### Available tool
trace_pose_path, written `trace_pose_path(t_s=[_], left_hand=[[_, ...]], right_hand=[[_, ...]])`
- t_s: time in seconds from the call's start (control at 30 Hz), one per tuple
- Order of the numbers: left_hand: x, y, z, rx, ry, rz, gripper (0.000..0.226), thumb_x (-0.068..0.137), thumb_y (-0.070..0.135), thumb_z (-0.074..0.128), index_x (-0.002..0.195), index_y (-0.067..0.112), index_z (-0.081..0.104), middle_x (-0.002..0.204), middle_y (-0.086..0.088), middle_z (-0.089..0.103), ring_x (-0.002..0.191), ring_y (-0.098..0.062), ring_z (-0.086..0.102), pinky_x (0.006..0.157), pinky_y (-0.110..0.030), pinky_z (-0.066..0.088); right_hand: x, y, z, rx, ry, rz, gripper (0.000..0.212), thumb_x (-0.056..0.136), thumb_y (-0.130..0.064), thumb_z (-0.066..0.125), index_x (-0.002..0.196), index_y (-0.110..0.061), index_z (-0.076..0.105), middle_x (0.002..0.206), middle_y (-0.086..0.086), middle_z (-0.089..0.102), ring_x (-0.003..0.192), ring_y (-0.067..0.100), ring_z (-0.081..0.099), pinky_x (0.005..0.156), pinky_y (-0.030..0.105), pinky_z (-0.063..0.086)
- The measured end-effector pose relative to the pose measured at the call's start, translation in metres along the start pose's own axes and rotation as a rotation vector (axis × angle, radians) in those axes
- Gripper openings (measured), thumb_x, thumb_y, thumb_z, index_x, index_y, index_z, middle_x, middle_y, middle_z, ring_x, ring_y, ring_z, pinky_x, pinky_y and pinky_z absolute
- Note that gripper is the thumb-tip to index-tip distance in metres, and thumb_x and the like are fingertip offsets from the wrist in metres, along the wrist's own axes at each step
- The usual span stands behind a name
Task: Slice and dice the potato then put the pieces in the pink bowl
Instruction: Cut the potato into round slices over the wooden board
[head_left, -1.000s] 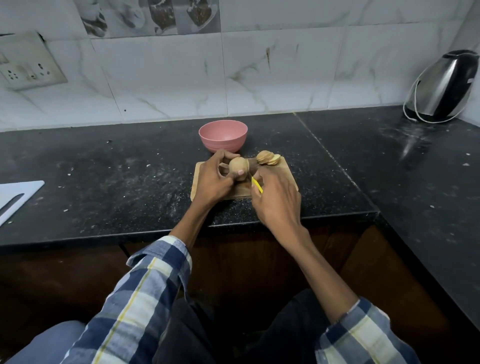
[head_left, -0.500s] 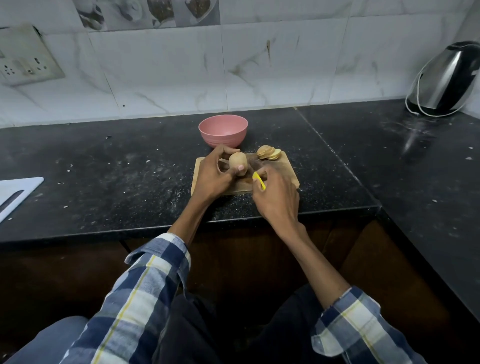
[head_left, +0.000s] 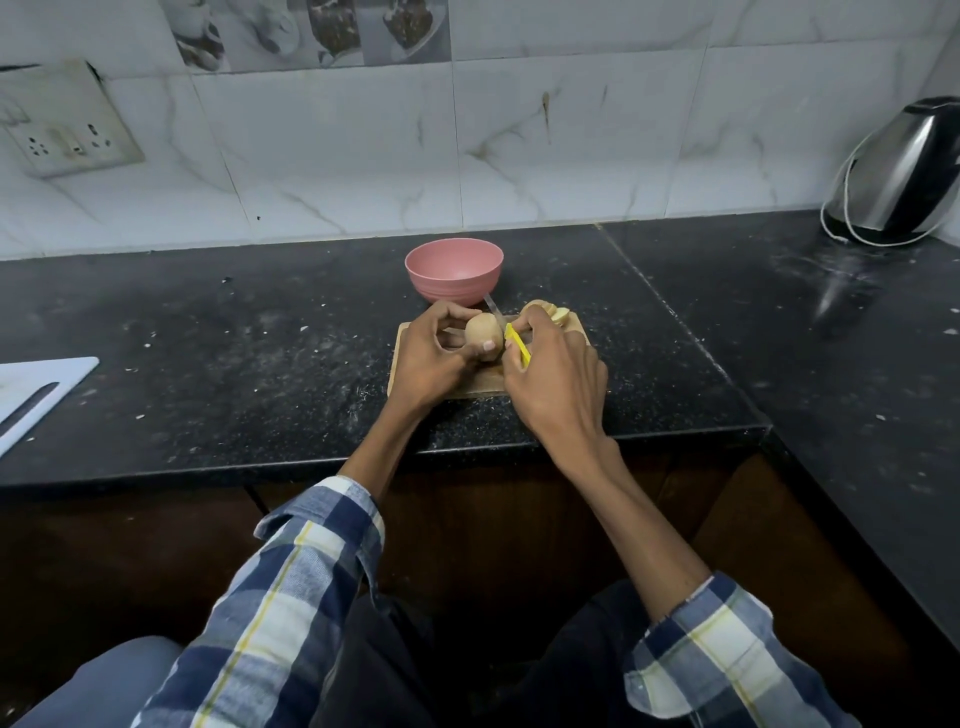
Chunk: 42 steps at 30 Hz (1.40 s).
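A tan potato stands on a small wooden cutting board. My left hand grips the potato from its left side, thumb on the front. My right hand holds a knife by its yellow handle, and the thin blade runs along the potato's right side, pointing toward the bowl. Several cut potato slices lie stacked at the board's far right corner. The pink bowl sits just behind the board and looks empty.
A black stone counter carries the board, and its front edge runs just below my wrists. A steel electric kettle with a white cord stands at the far right. A white cutting board lies at the left edge. A wall socket is on the tiles.
The knife has shifted from beside the board's front to against the potato's right side, its blade now showing above the potato. My left hand keeps its hold on the potato.
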<state>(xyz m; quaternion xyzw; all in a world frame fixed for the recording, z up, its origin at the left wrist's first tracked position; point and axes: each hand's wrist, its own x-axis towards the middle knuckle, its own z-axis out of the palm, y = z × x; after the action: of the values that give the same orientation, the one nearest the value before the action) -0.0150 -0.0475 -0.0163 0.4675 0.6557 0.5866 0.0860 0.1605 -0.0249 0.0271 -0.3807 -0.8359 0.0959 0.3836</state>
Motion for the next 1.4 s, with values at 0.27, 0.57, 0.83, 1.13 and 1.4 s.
trace_pose_path(t_s=[0.27, 0.57, 0.83, 1.13, 1.4], left_hand=[[-0.001, 0.0, -0.001, 0.0, -0.034, 0.036, 0.039, 0.073, 0.01, 0.092, 0.107, 0.014, 0.072, 0.106, 0.003, 0.077, 0.095, -0.013, 0.072, 0.087, -0.031, 0.059], [-0.003, 0.004, 0.0, 0.019, -0.012, 0.051, 0.038, 0.074, 0.006, 0.091, 0.107, 0.009, 0.072, 0.101, 0.009, 0.075, 0.088, 0.001, 0.068, 0.081, -0.018, 0.053], [-0.004, 0.004, 0.001, 0.017, 0.014, 0.056, 0.037, 0.074, 0.006, 0.091, 0.106, 0.009, 0.073, 0.101, 0.008, 0.076, 0.091, -0.003, 0.069, 0.082, -0.022, 0.056], [-0.002, -0.001, 0.0, 0.043, -0.013, 0.104, 0.039, 0.075, 0.009, 0.091, 0.108, 0.008, 0.072, 0.106, 0.003, 0.077, 0.093, -0.004, 0.07, 0.082, -0.019, 0.052], [0.0, 0.0, 0.002, 0.041, 0.001, 0.067, 0.037, 0.075, 0.009, 0.091, 0.107, 0.01, 0.073, 0.101, 0.012, 0.075, 0.088, 0.003, 0.068, 0.079, -0.017, 0.053]], right_hand=[[0.015, -0.007, -0.007, -0.001, -0.085, 0.037, 0.014, 0.098, -0.027, 0.064, 0.111, -0.021, 0.065, 0.103, 0.007, 0.071, 0.097, 0.033, 0.066, 0.066, 0.036, 0.035], [0.011, -0.006, -0.013, 0.005, -0.112, 0.076, 0.014, 0.098, -0.024, 0.063, 0.112, -0.022, 0.065, 0.109, 0.007, 0.071, 0.101, 0.033, 0.065, 0.069, 0.036, 0.037], [0.006, -0.011, -0.011, -0.08, -0.105, 0.035, 0.018, 0.099, -0.024, 0.063, 0.116, -0.019, 0.064, 0.11, 0.009, 0.069, 0.102, 0.032, 0.065, 0.074, 0.041, 0.046], [0.015, -0.012, -0.001, -0.111, -0.149, 0.038, 0.025, 0.1, -0.028, 0.061, 0.123, -0.019, 0.063, 0.113, 0.011, 0.07, 0.105, 0.033, 0.064, 0.071, 0.037, 0.036], [-0.002, -0.002, -0.004, -0.096, -0.082, 0.022, 0.024, 0.098, -0.022, 0.063, 0.122, -0.021, 0.064, 0.106, 0.007, 0.071, 0.101, 0.03, 0.065, 0.071, 0.036, 0.039]])
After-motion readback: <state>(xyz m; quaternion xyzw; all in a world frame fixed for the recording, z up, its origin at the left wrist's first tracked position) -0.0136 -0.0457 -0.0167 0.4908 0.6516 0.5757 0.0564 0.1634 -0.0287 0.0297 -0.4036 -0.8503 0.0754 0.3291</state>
